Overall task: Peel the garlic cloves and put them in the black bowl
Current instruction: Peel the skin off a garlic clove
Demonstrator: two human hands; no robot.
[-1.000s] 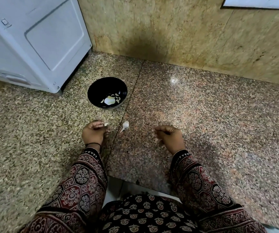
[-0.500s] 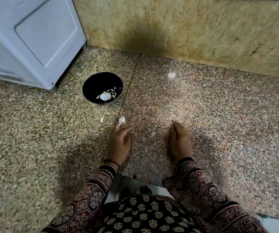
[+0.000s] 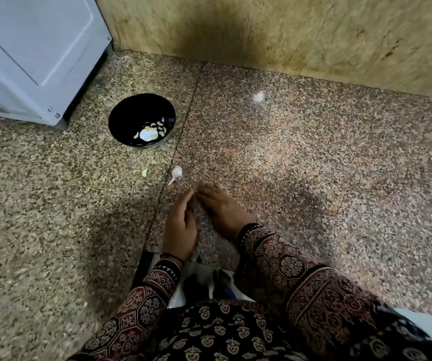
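Note:
The black bowl (image 3: 142,119) stands on the granite counter (image 3: 314,165) and holds several pale peeled cloves and a white piece of skin. A white garlic piece with a thin stem (image 3: 176,173) lies in front of the bowl. A small yellowish clove bit (image 3: 144,173) lies to its left. My left hand (image 3: 181,225) and my right hand (image 3: 222,207) lie flat on the counter below the garlic piece, fingers straight, fingertips meeting. Neither hand holds anything that I can see.
A white appliance (image 3: 35,53) stands at the back left, close to the bowl. A beige stone wall (image 3: 288,29) runs along the back. The counter's front edge is at my waist, between my patterned sleeves.
My left hand let go of the clove bit and moved right. Both hands opened flat and came together below the garlic piece. The camera view shifted.

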